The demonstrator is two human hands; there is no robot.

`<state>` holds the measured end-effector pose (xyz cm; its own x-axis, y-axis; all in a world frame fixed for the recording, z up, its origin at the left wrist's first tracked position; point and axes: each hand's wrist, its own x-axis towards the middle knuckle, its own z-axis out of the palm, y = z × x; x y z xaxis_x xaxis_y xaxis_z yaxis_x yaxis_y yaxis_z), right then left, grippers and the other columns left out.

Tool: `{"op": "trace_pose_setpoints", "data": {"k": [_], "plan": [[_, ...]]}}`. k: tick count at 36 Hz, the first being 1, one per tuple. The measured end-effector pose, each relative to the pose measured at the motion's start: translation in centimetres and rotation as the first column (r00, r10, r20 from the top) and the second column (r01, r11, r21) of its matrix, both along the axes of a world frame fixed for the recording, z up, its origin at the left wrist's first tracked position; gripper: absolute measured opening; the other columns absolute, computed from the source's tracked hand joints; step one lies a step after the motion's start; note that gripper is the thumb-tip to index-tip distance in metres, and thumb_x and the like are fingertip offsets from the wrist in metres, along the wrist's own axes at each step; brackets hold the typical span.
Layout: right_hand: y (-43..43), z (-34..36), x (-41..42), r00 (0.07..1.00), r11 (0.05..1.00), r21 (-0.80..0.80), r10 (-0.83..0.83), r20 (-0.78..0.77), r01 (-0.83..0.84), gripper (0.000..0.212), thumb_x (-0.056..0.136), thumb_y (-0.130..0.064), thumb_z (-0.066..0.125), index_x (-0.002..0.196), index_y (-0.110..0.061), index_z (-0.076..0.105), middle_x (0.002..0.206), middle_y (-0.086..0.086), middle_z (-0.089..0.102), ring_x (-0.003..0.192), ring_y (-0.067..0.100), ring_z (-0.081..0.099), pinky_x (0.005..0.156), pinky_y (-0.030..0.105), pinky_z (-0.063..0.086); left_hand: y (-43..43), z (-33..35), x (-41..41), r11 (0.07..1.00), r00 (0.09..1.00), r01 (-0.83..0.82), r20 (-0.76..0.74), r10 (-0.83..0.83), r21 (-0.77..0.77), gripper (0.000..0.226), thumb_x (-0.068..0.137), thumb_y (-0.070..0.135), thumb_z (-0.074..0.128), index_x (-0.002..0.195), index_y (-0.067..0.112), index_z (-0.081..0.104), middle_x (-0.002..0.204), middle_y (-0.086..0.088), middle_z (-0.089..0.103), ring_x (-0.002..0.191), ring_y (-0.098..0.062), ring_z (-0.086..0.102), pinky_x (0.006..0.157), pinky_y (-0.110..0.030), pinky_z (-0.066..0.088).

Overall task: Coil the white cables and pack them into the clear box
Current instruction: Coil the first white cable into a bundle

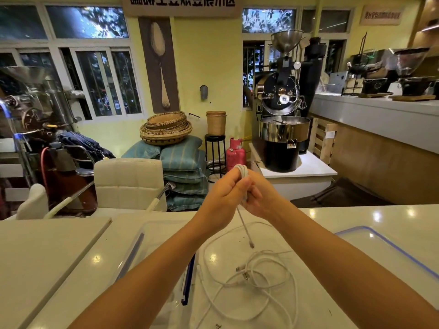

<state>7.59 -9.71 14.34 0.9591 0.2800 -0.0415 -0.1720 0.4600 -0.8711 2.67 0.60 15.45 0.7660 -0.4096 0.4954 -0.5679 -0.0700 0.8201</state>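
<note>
Both hands are raised above the white counter, close together. My left hand [224, 195] grips a small coil of white cable [242, 170] whose loops stick up above its fingers. My right hand [260, 193] pinches the same cable just below the coil. A short free end [244, 227] with a plug hangs down from the hands toward the counter. Loose white cables [259, 279] lie tangled on the counter below my forearms. The clear box [133, 252] with a blue clip sits on the counter at the left, partly hidden by my left forearm.
A clear lid with a blue seal [389, 252] lies on the counter at the right. A white board [42, 252] covers the counter's left part. Beyond the counter's far edge stand white chairs [128, 184], stacked cushions, baskets and a coffee roaster [282, 129].
</note>
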Motion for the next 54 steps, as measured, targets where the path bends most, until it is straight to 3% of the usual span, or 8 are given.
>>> {"op": "trace_pose_setpoints", "data": {"k": [4, 10, 15, 20, 29, 34, 47, 54], "plan": [[0.2, -0.5, -1.5, 0.991, 0.971, -0.239, 0.037, 0.127, -0.006, 0.031, 0.097, -0.034, 0.035, 0.082, -0.018, 0.057, 0.076, 0.006, 0.055, 0.074, 0.018, 0.053, 0.073, 0.033, 0.048, 0.0, 0.8, 0.5, 0.997, 0.998, -0.056, -0.001, 0.056, -0.044, 0.022, 0.097, 0.012, 0.036, 0.083, 0.005, 0.052, 0.074, -0.009, 0.058, 0.07, -0.017, 0.055, 0.067, -0.025, 0.047], [1.3, -2.0, -2.5, 0.979, 0.74, -0.666, 0.052, 0.197, 0.094, 0.019, 0.09, -0.016, 0.053, 0.072, -0.02, 0.06, 0.069, -0.005, 0.048, 0.062, 0.009, 0.039, 0.056, 0.021, 0.034, 0.1, 1.5, 2.1, 0.987, 0.996, -0.093, -0.022, 0.091, -0.128, 0.023, 0.097, 0.011, 0.033, 0.08, 0.015, 0.048, 0.076, -0.002, 0.061, 0.06, 0.0, 0.062, 0.063, -0.014, 0.052], [1.4, -3.1, -3.8, 0.969, 0.641, -0.762, 0.113, 0.218, 0.097, 0.027, 0.09, -0.011, 0.054, 0.115, -0.002, 0.061, 0.061, -0.003, 0.057, 0.036, 0.0, 0.045, 0.04, 0.011, 0.035, 1.4, 0.9, 4.6, 0.977, 0.981, -0.196, -0.007, 0.196, -0.083, 0.022, 0.098, 0.01, 0.033, 0.08, 0.014, 0.045, 0.078, -0.001, 0.061, 0.058, 0.005, 0.062, 0.062, -0.008, 0.049], [1.0, -2.5, -5.5, 0.978, 0.728, -0.685, 0.151, 0.145, -0.011, 0.024, 0.086, -0.007, 0.058, 0.102, -0.021, 0.047, 0.06, 0.002, 0.062, 0.042, 0.009, 0.046, 0.038, 0.015, 0.036, 2.5, -0.5, 6.4, 0.955, 0.955, -0.295, 0.017, 0.295, -0.004, 0.017, 0.098, 0.013, 0.035, 0.085, 0.009, 0.045, 0.081, 0.003, 0.062, 0.067, 0.005, 0.064, 0.072, -0.014, 0.051], [-0.9, 1.2, -6.8, 0.944, 0.923, -0.346, 0.253, 0.211, -0.17, 0.031, 0.094, -0.01, 0.033, 0.078, -0.005, 0.059, 0.059, 0.004, 0.067, 0.047, 0.009, 0.055, 0.043, 0.015, 0.044, 2.8, -2.8, 6.3, 0.944, 0.951, -0.306, -0.002, 0.309, 0.121, 0.018, 0.098, 0.015, 0.037, 0.083, 0.007, 0.045, 0.072, 0.004, 0.056, 0.062, 0.001, 0.057, 0.065, -0.015, 0.047], [-2.1, 3.8, -5.6, 0.934, 0.958, -0.246, 0.214, 0.286, -0.144, 0.028, 0.09, 0.002, 0.031, 0.081, -0.003, 0.057, 0.058, 0.004, 0.066, 0.047, 0.009, 0.057, 0.045, 0.016, 0.048, 2.6, -3.9, 5.2, 0.975, 0.971, -0.193, -0.124, 0.205, 0.107, 0.03, 0.098, 0.017, 0.033, 0.092, -0.007, 0.049, 0.077, -0.008, 0.056, 0.068, -0.019, 0.057, 0.076, -0.045, 0.047], [-3.7, 4.6, -1.8, 0.947, 0.902, -0.387, -0.065, 0.316, 0.191, 0.023, 0.095, -0.01, 0.041, 0.079, -0.009, 0.057, 0.061, 0.001, 0.043, 0.052, 0.009, 0.038, 0.042, 0.015, 0.034, 1.1, -3.5, 1.9, 0.996, 0.971, 0.053, -0.238, -0.032, 0.079, 0.035, 0.099, 0.02, 0.024, 0.082, 0.011, 0.053, 0.067, -0.005, 0.06, 0.048, -0.004, 0.056, 0.052, -0.015, 0.045], [-4.2, 3.1, -0.7, 0.966, 0.935, -0.29, -0.146, 0.213, 0.205, 0.019, 0.092, -0.008, 0.05, 0.077, -0.007, 0.061, 0.066, 0.002, 0.061, 0.052, 0.007, 0.054, 0.047, 0.015, 0.048, 1.0, -2.9, 1.2, 0.986, 0.972, 0.099, -0.226, -0.067, 0.132, 0.018, 0.096, 0.013, 0.038, 0.082, 0.013, 0.05, 0.054, 0.009, 0.062, 0.045, -0.003, 0.05, 0.052, -0.014, 0.038]]}}
